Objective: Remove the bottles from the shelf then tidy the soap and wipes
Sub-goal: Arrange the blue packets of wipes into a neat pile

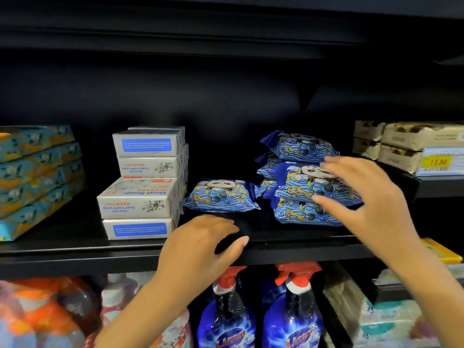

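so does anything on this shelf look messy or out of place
Yes. The goat soap boxes are stacked crooked, turned at differing angles, with print upside down. The wipes packs are heaped unevenly, and one lone pack lies apart from the heap, beside the soap.

at the left end of the shelf leans a slanted stack of teal and orange flowered boxes. on the higher side ledge at the right edge, beige boxes sit two high, with a yellow price tag reading 13.80 on its front lip. beneath it a yellow packet pokes out, with pale green-and-white packs lower down.
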Demonstrator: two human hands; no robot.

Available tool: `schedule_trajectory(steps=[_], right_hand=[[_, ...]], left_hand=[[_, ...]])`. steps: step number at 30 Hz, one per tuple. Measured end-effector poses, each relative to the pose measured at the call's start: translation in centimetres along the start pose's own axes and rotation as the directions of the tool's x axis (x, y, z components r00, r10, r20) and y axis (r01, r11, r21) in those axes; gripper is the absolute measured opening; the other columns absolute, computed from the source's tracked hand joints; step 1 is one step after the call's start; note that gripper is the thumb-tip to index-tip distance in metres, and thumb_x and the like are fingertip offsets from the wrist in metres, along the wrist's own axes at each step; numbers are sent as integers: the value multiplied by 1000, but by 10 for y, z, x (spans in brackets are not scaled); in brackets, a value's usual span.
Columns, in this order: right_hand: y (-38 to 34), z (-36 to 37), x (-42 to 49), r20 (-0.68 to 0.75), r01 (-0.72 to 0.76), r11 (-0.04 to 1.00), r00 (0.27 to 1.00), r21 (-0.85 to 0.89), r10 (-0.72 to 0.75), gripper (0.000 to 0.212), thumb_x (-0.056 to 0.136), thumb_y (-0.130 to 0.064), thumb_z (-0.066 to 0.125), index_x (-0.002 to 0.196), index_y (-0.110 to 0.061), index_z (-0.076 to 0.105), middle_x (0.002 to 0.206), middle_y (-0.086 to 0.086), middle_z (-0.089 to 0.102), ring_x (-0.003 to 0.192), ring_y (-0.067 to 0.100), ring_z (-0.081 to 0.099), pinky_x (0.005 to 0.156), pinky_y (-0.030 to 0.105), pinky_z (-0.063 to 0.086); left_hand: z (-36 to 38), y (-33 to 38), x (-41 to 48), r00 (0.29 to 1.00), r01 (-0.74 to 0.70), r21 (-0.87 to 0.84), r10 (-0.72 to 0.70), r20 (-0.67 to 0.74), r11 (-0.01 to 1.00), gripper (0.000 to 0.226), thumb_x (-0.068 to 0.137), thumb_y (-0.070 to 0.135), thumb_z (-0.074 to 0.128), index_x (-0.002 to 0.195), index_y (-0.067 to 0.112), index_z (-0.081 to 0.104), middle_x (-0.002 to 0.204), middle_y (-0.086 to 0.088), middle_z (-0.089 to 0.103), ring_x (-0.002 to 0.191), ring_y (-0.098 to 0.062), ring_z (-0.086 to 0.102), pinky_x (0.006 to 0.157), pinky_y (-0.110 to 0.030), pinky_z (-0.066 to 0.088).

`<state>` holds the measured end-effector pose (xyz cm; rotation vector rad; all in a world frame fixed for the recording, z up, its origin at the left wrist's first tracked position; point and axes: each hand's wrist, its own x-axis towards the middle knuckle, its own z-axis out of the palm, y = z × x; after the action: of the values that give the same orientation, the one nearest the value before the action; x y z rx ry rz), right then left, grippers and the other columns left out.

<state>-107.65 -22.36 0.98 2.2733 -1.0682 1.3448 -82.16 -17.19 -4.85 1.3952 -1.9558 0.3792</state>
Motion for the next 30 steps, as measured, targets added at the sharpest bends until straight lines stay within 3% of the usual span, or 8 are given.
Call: schedule_trajectory(steps=[4, 10, 14, 18, 22, 25, 27, 30], right_hand=[[18, 11, 15, 357, -123, 966, 912, -229, 201, 95, 62, -62, 69, 142, -23, 37, 145, -7, 39, 135, 11, 31, 106, 26, 28], [19, 20, 1, 145, -74, 991, 985, -113, 90, 75, 59, -29, 87, 127, -29, 56, 129, -9, 55, 120, 11, 46, 90, 27, 42], [14, 22, -8, 35, 92, 990, 995, -108, -89, 70, 54, 1, 85, 119, -11, 63, 122, 2, 62, 116, 13, 48, 90, 21, 40], [-7, 23, -12, -96, 270, 957, 955, -105, -280, 48, 68, 2, 66, 115, -1, 64, 122, 9, 62, 117, 22, 54, 100, 31, 43], [-45, 25, -8, -225, 453, 875, 847, -167, -482, 27, 88, 4, 48, 105, 4, 69, 115, 14, 65, 110, 29, 61, 94, 40, 49], [-57, 27, -4, -222, 480, 868, 840, -125, -496, 25, 88, 0, 56, 110, 3, 66, 119, 13, 63, 113, 28, 59, 95, 39, 49], [-54, 21, -5, -128, 436, 897, 896, 69, -425, 46, 77, -10, 75, 119, 0, 60, 128, 9, 57, 122, 22, 53, 103, 33, 41], [-54, 7, -3, -70, 156, 893, 988, 421, -139, 66, 72, -35, 76, 129, -11, 52, 134, -2, 53, 126, 11, 48, 102, 24, 40]], left_hand=[[-1, 0, 0, 1000, 15, -27, -15, -1, 1000, 41, 83, 56, 45, 83, 29, 76, 86, 18, 72, 82, -4, 67, 66, -19, 54], [-2, 0, 0, 999, 40, -62, -39, 13, 997, 40, 80, 57, 46, 82, 31, 76, 84, 19, 71, 81, -3, 67, 66, -19, 52], [-9, 5, 1, 984, 176, -181, -180, -5, 968, 53, 75, 70, 45, 98, 31, 74, 95, 21, 71, 92, 1, 64, 78, -19, 50], [-24, 20, 18, 924, 345, -663, -363, 117, 664, 55, 72, 69, 60, 101, 23, 73, 84, 20, 72, 82, 8, 66, 77, -12, 50], [-33, 34, 30, 895, 431, -814, -295, 333, 389, 49, 75, 60, 68, 82, 11, 74, 74, 0, 68, 71, -9, 62, 76, -31, 58], [-38, 38, 30, 890, 385, -909, -328, 318, 162, 34, 69, 31, 71, 87, 2, 72, 76, -9, 71, 66, -14, 65, 57, -24, 54], [-39, 35, 27, 892, 324, -939, -368, 262, 118, 27, 67, 20, 72, 87, 3, 73, 79, -11, 73, 66, -16, 68, 55, -20, 52], [-40, 20, 22, 905, 267, -944, -385, 178, 191, 23, 61, 20, 80, 82, 11, 75, 84, -8, 75, 74, -19, 71, 61, -21, 53]])
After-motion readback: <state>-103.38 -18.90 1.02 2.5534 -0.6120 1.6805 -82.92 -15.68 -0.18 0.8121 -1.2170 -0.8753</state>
